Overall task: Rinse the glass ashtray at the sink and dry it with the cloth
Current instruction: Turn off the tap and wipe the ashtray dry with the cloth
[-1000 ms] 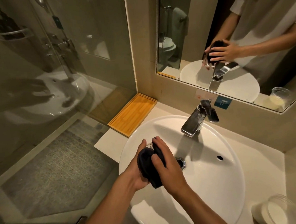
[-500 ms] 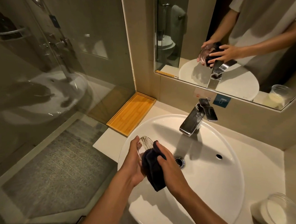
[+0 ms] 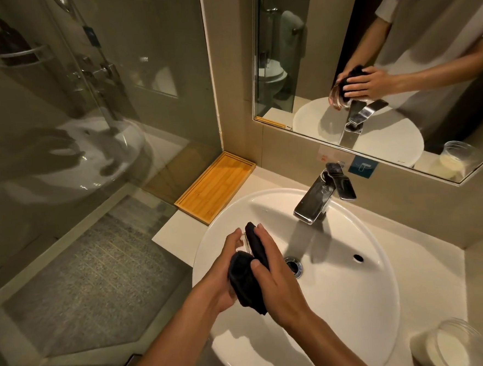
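Observation:
Over the left part of the white sink [image 3: 357, 303], both hands work together. My left hand [image 3: 226, 269] grips the glass ashtray [image 3: 245, 239], of which only a thin clear edge shows between the fingers. A dark cloth [image 3: 245, 279] is wrapped over the ashtray and hangs down below it. My right hand [image 3: 272, 275] presses the cloth flat against the ashtray from the right. The mirror [image 3: 398, 66] shows the same hands, cloth and glass from the far side.
A chrome faucet [image 3: 318, 197] stands behind the basin, no water running. A bamboo tray [image 3: 215, 187] lies on the counter at back left, by the glass shower wall [image 3: 87, 122]. A clear plastic jar [image 3: 451, 345] sits at the counter's front right.
The cloth has slid up over the ashtray, so less glass shows than half a second ago. My right hand's fingers have moved up along the cloth.

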